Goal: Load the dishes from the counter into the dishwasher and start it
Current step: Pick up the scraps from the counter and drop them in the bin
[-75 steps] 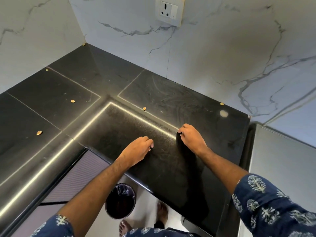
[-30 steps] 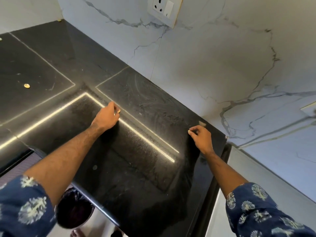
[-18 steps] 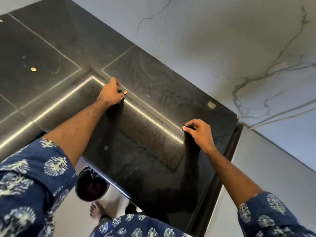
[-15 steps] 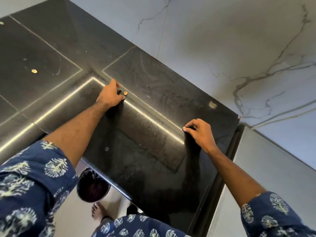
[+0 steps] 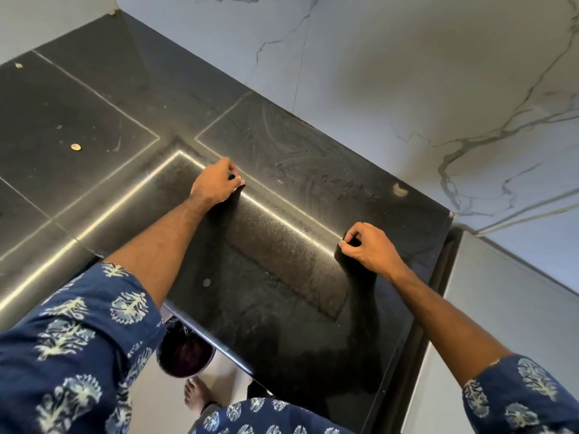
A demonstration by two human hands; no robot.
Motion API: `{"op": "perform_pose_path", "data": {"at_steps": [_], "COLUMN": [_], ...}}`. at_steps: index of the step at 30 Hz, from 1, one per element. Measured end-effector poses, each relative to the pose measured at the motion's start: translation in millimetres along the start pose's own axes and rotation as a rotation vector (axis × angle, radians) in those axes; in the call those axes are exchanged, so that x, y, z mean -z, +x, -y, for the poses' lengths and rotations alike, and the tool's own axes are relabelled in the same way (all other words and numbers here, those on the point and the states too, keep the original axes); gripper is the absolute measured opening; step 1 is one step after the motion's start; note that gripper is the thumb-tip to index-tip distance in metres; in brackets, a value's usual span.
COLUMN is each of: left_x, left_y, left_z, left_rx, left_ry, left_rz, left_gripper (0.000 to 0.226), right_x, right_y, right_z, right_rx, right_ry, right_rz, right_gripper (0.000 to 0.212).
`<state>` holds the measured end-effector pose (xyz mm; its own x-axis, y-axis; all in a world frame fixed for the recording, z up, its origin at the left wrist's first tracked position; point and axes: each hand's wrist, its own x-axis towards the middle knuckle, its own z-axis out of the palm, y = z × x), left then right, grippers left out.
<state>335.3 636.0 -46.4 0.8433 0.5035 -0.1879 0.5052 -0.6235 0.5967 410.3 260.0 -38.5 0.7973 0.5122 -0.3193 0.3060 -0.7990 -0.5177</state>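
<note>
Dishes are nowhere in view; the thing in hand is a glossy black panel (image 5: 266,308) set in the counter (image 5: 78,104) — judged to be a stiff, heavy, slick slab, possibly the dishwasher's cover, best held along its lit far edge. Left hand (image 5: 214,184) and right hand (image 5: 369,250) are reached forward and well apart — each pinches that edge with curled fingers.

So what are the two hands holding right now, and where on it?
No dish. Left hand and right hand have curled fingers at the bright back edge of the black counter panel; an actual grip cannot be told.
</note>
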Motion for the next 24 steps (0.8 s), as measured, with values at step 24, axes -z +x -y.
{"op": "perform_pose_path", "data": {"at_steps": [24], "left_x": [-33.9], "left_y": [-128.0], "left_z": [-35.6], "left_rx": [0.348], "left_ry": [-1.816], "left_rz": [0.21], "left_gripper": [0.027], "right_x": [-19.4], "right_y": [-7.0], "right_z": [37.2], "right_rx": [0.087], "right_ry": [-0.31], "right_rz": [0.0], "right_gripper": [0.015]}}
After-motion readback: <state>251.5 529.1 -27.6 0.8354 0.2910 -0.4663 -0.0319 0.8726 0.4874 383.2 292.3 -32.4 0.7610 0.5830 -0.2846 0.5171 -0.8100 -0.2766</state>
